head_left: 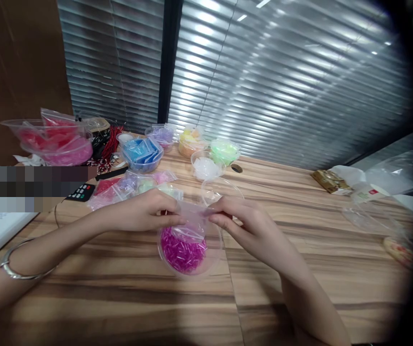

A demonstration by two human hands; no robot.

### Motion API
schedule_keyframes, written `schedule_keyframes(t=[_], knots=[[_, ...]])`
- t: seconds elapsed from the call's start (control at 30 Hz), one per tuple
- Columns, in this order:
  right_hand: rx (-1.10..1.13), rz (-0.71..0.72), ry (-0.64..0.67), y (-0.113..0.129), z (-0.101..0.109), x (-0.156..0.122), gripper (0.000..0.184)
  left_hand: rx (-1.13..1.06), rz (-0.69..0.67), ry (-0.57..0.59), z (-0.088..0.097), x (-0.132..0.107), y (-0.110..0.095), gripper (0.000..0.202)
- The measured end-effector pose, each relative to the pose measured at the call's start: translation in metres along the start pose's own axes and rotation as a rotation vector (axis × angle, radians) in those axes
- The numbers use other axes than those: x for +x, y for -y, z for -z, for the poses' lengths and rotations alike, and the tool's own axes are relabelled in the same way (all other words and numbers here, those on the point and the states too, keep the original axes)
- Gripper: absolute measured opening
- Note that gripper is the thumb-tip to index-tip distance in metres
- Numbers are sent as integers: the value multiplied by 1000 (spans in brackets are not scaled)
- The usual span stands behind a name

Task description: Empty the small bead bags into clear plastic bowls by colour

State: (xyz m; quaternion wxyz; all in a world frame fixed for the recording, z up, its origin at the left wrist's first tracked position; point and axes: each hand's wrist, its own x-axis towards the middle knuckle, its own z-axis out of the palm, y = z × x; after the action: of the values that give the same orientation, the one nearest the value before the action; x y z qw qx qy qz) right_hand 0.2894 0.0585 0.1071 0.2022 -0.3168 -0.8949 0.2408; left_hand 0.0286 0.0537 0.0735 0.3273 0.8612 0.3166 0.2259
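Note:
My left hand (145, 211) and my right hand (240, 223) both pinch the top edge of a small clear plastic bag (192, 221), one at each side, fingers closed. The bag hangs over a clear round bowl (213, 254) that holds magenta tube beads (183, 252). A silver bangle (21, 269) circles my left wrist. An empty clear bowl (223, 190) stands just behind my hands.
Several clear bowls hold bags of beads along the back of the wooden table (300, 269): red (53, 139), blue (141, 154), orange (190, 144), green (224, 151), white (206, 168). Loose bead bags (130, 185) and a remote (80, 192) lie at left. Plastic bags (379, 185) lie at right.

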Motion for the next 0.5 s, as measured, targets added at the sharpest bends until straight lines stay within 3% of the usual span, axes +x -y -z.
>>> schedule_keyframes(t=[0.17,0.37,0.5], knots=[[-12,23,38,-2,0,1,28,-101,-4,127,9,-1,-1,20],[7,92,21,-4,-10,1,23,-22,-122,102,4,-5,1,24],[-42,97,-13,-3,-11,0,17,111,-119,47,-1,-7,4,30]])
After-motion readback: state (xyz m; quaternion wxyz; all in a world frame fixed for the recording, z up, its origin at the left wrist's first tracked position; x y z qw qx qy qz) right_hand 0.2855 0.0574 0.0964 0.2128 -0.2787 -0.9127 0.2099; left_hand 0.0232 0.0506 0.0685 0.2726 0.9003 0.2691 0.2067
